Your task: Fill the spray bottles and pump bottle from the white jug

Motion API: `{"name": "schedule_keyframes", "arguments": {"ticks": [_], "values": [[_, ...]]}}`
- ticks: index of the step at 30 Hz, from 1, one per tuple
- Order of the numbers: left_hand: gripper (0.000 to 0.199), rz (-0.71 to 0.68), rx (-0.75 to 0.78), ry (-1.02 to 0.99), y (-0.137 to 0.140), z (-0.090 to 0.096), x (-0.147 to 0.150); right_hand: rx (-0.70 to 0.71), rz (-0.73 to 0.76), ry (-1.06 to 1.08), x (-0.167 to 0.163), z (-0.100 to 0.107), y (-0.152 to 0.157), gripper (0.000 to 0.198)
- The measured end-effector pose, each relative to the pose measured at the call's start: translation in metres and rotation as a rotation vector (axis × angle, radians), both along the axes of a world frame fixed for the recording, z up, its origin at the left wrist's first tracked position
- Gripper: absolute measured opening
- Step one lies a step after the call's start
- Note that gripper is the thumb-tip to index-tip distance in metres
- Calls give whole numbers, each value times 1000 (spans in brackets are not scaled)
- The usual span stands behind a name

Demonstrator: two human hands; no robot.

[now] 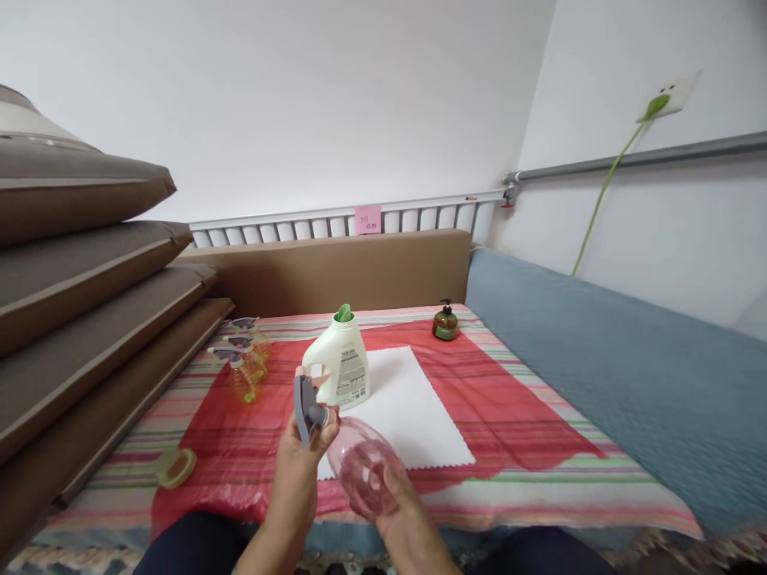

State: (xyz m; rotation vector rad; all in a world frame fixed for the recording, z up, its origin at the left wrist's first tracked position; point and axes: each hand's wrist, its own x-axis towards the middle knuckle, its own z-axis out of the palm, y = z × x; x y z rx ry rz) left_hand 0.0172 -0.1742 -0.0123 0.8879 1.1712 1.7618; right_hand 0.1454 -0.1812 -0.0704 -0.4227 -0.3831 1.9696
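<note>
- A person holds a pink spray bottle (353,454) at a slant between both hands, its head toward the upper left and its rounded base toward the lower right.
- The left grip (307,447) is clasped about the bottle's neck, with the thumb beside the collar, just below the gray trigger head (305,403).
- The right grip (395,503) is wrapped around the lower body of the same bottle, which lies between the two hands over the near part of a scalloped white sheet (425,415).
- Just beyond the left grip stands an upright white jug (320,355) with a green mouth; the trigger head overlaps it in view, and whether they touch cannot be told.
- Yellow-tinted spray bottles (243,382) cluster at left, a pale green ring-shaped piece (176,467) lies nearer the person, and a dark green pump bottle (445,323) stands at the far right, well apart from both hands.
- Red translucent film (509,399) covers part of the striped cloth (623,503) beneath.
</note>
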Motion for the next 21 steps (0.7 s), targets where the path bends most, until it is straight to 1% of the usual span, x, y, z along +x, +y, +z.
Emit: {"name": "schedule_keyframes", "arguments": {"ticks": [2, 5, 8, 10, 12, 15, 17, 18, 21], "values": [[36, -3, -4, -11, 0, 1, 1, -17, -2, 10, 0, -1, 1, 59], [36, -6, 21, -72, 2, 10, -2, -96, 39, 11, 2, -10, 5, 56], [32, 26, 43, -147, 4, 20, -9, -144, 110, 7, 6, -21, 8, 57], [28, 33, 62, -175, 5, 26, -13, -151, 145, 11, 7, -25, 9, 58], [25, 30, 113, -217, 4, 31, -16, -163, 153, 5, 8, -24, 9, 56], [32, 93, 245, -278, 1, 38, -17, -188, 134, -42, 8, -19, 9, 51], [36, 144, 304, -257, -1, 41, -15, -199, 133, -67, 8, -17, 8, 49], [37, 142, 294, -223, -2, 42, -14, -198, 137, -66, 8, -17, 8, 49], [38, 68, 193, -113, -5, 42, -8, -176, 170, -26, 9, -20, 10, 50]]}}
